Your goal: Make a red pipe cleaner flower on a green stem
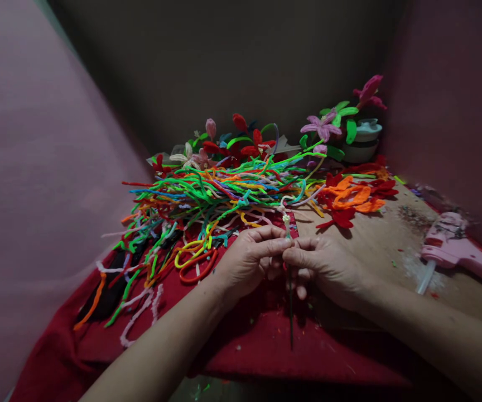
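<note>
Between my two hands is a thin dark flower stem [291, 318], upright, with a small cluster of pale yellow stamens [287, 219] at its top. My left hand [261, 248] pinches it just below the stamens, thumb and forefinger pressed together. From the other side, the thumb and fingers of my right hand [320, 259] close on the same spot. My fingers hide the middle of the stem. Past my fingertips lies a big heap of coloured pipe cleaners [224, 187]. Scissors with red and yellow handles [201, 268] rest left of my left hand.
A pink glue gun [454, 248] lies on a brown board [375, 268] at the right. Orange and red fuzzy petals [352, 195] sit behind the board. Finished pipe-cleaner flowers [322, 125] stand at the back. Red cloth [241, 346] covers the table.
</note>
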Available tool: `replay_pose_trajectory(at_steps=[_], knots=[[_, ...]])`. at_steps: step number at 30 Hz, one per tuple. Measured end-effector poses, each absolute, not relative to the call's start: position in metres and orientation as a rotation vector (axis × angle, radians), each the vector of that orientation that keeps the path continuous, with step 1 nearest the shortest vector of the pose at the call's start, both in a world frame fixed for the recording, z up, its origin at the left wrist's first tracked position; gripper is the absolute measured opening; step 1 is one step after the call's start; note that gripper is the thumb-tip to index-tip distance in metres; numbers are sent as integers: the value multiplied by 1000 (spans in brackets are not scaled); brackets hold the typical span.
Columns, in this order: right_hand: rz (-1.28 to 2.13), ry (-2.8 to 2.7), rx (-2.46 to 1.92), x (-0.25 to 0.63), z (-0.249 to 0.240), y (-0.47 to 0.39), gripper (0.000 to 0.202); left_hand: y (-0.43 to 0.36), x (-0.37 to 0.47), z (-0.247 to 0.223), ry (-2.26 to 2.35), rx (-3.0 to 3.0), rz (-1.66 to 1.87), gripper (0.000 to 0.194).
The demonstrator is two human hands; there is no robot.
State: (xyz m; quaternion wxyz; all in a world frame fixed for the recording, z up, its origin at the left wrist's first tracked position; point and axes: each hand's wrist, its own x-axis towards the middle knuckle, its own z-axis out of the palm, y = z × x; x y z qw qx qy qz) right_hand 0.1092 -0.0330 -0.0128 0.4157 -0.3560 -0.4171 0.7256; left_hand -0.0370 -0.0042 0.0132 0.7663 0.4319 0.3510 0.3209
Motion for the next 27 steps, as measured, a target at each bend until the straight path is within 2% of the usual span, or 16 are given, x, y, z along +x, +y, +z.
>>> replay_pose_trajectory(at_steps=[11, 18, 27], knots=[[1571, -880, -861, 114, 0, -34, 20, -11, -41, 26, 885, 1241, 707, 20], [1649, -865, -846, 117, -5, -29, 14, -17, -38, 28, 920, 1392, 685, 26], [1637, -847, -796, 117, -4, -27, 15, -19, -37, 30, 963, 1409, 719, 23]])
